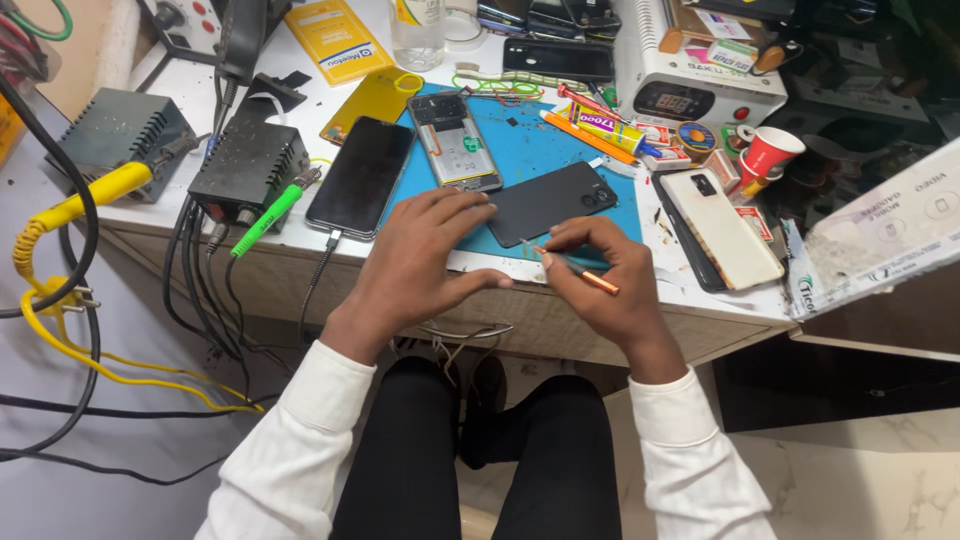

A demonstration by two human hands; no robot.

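Left hand [425, 262]: fingers spread, flat on the near edge of the blue mat [520, 150], fingertips touching the black back cover [545, 203]; grips nothing.
Right hand [600, 275]: fingers pinched together on a thin tool with a copper-coloured handle [590, 278]; the tip points toward 10 o'clock at the cover's near edge. Whether the tip touches the cover is hard to tell.
Black back cover: lies flat on the mat, at 12 o'clock from both hands, camera cut-outs at its right end.
Open phone [455, 140]: on the mat at 11 o'clock from the cover, insides showing, small parts too fine to make out.
Dark phone [360, 175]: at 9 o'clock from the mat, screen dark, a cable plugged in at its near end.
White phone [720, 225]: at 3 o'clock from the right hand, back side up.
Red cup [772, 152]: at 1 o'clock, contents unclear.
Counter [180, 205]: far edge cut off by the frame; clutter at the top right is dark and hard to read.
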